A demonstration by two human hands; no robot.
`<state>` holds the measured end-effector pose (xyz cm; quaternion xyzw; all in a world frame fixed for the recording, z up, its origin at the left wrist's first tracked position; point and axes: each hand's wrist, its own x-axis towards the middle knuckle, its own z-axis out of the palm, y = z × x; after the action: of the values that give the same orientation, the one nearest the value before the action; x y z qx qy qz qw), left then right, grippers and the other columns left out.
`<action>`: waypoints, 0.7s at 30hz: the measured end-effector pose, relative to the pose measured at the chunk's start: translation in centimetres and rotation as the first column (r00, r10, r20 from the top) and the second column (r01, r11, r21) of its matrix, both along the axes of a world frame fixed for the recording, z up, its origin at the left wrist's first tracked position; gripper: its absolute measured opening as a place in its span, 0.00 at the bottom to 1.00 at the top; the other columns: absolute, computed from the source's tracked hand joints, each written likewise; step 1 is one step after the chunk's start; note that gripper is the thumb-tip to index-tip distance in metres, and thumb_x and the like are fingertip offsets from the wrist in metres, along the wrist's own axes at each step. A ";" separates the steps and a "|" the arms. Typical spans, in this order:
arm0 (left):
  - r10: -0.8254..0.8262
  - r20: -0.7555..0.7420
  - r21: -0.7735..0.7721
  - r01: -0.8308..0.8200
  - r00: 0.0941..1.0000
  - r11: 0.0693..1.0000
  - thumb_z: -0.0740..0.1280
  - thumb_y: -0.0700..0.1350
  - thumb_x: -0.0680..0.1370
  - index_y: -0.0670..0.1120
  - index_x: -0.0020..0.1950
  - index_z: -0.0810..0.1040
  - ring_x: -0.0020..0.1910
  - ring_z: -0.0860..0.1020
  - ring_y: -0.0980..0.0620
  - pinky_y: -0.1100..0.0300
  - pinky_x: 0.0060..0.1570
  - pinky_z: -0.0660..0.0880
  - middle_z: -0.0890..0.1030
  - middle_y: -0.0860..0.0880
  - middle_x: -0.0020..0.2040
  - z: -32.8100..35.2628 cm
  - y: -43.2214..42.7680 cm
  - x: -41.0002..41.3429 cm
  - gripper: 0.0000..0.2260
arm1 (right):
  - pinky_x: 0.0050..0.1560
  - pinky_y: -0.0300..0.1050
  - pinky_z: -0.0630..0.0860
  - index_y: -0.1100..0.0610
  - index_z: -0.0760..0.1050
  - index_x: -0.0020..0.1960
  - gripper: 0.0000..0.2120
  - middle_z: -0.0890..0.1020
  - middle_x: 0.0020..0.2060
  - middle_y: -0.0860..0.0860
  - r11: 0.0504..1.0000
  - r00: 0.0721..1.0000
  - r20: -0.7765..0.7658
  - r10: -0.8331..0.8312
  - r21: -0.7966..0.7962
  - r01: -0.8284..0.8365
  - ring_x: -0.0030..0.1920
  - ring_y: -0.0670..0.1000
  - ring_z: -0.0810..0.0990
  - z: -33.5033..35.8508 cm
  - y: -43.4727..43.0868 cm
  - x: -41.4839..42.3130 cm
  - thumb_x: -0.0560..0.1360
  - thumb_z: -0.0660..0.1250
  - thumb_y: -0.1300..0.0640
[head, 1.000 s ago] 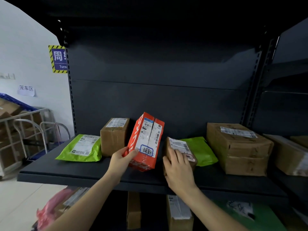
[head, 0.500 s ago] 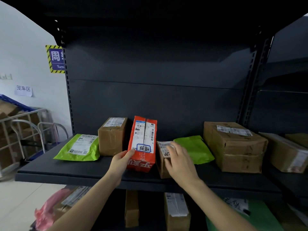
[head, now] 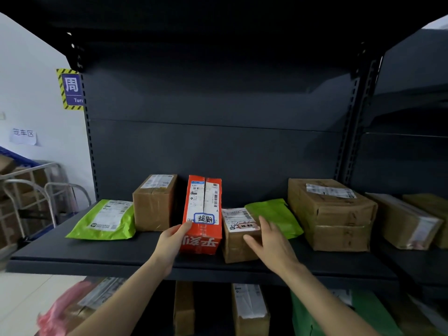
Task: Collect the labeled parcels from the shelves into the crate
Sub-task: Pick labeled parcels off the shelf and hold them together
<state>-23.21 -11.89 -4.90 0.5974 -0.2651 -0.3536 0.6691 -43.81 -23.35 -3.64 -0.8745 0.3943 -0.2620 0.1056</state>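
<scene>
A red-orange box [head: 203,209] stands upright on the dark shelf [head: 121,253], with a shipping label and a blue-framed handwritten sticker on its front. My left hand [head: 172,241] grips its lower left edge, thumb on the front. Right beside it lies a small brown box [head: 236,235] with a white label and a small red sticker. My right hand [head: 268,240] rests on that box's right side with fingers spread and nearly straight. No crate is in view.
On the same shelf lie a green mailer [head: 103,220], a brown box [head: 155,202], a green bag [head: 275,215] and a large taped box [head: 332,212], with more boxes [head: 407,220] at right. Parcels fill the lower shelf [head: 249,309]. A metal cage trolley [head: 29,197] stands left.
The red-orange box has gone from tilted to upright. My right hand slid off the small brown box's top to its right side, uncovering its label.
</scene>
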 end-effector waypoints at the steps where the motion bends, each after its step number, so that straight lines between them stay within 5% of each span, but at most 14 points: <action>1: -0.003 -0.001 0.000 0.003 1.000 1.000 0.66 0.52 0.76 0.47 0.54 0.76 0.54 0.80 0.46 0.46 0.64 0.71 0.83 0.44 0.51 0.0 0.0 0.0 0.12 | 0.65 0.42 0.64 0.59 0.52 0.75 0.35 0.66 0.70 0.55 0.995 0.999 0.037 0.022 0.095 -0.026 0.69 0.53 0.65 0.0 0.0 0.1 0.76 0.60 0.43; 6: -0.010 -0.038 0.005 0.010 0.999 1.000 0.67 0.50 0.76 0.45 0.62 0.73 0.54 0.79 0.45 0.47 0.61 0.74 0.82 0.44 0.53 0.0 0.1 -0.1 0.17 | 0.59 0.36 0.64 0.64 0.55 0.73 0.31 0.71 0.67 0.56 0.937 0.951 0.306 -0.042 0.343 -0.069 0.68 0.53 0.68 -0.1 0.2 0.7 0.78 0.59 0.47; 9: -0.048 -0.050 -0.007 0.048 0.998 0.999 0.65 0.49 0.77 0.46 0.66 0.71 0.55 0.79 0.45 0.51 0.55 0.76 0.81 0.43 0.55 0.1 0.3 -0.2 0.19 | 0.48 0.28 0.69 0.61 0.73 0.61 0.16 0.79 0.54 0.54 0.914 0.915 0.394 -0.089 0.397 -0.082 0.58 0.53 0.76 -0.2 -0.1 1.0 0.79 0.58 0.52; 12: -0.058 -0.052 -0.023 0.056 0.997 0.998 0.64 0.47 0.77 0.47 0.67 0.70 0.54 0.79 0.46 0.53 0.53 0.75 0.80 0.43 0.56 0.3 0.6 -0.4 0.19 | 0.57 0.44 0.75 0.50 0.75 0.57 0.11 0.79 0.52 0.52 0.918 0.899 0.434 -0.060 0.376 -0.121 0.54 0.49 0.78 -1.2 -0.1 1.1 0.78 0.59 0.49; 14: -0.062 -0.046 -0.022 0.061 0.997 0.998 0.64 0.47 0.78 0.47 0.66 0.70 0.53 0.78 0.47 0.54 0.54 0.74 0.80 0.44 0.54 0.4 0.8 -0.7 0.17 | 0.60 0.47 0.73 0.46 0.73 0.57 0.09 0.78 0.53 0.49 0.924 0.876 0.481 -0.015 0.341 -0.171 0.55 0.46 0.76 -1.5 0.3 0.7 0.78 0.59 0.50; 21: -0.094 0.057 -0.072 0.098 0.994 0.993 0.63 0.44 0.78 0.43 0.67 0.70 0.56 0.79 0.48 0.51 0.61 0.73 0.81 0.46 0.56 0.2 1.3 -1.7 0.18 | 0.48 0.20 0.68 0.51 0.64 0.66 0.19 0.75 0.53 0.41 0.922 0.810 0.584 0.056 0.282 -0.267 0.52 0.33 0.74 -1.5 1.6 -0.4 0.77 0.62 0.60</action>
<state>-24.87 -10.57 -4.75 0.5677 -0.3246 -0.3591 0.6659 -44.22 -21.79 -5.10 -0.7548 0.3083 -0.4244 0.3939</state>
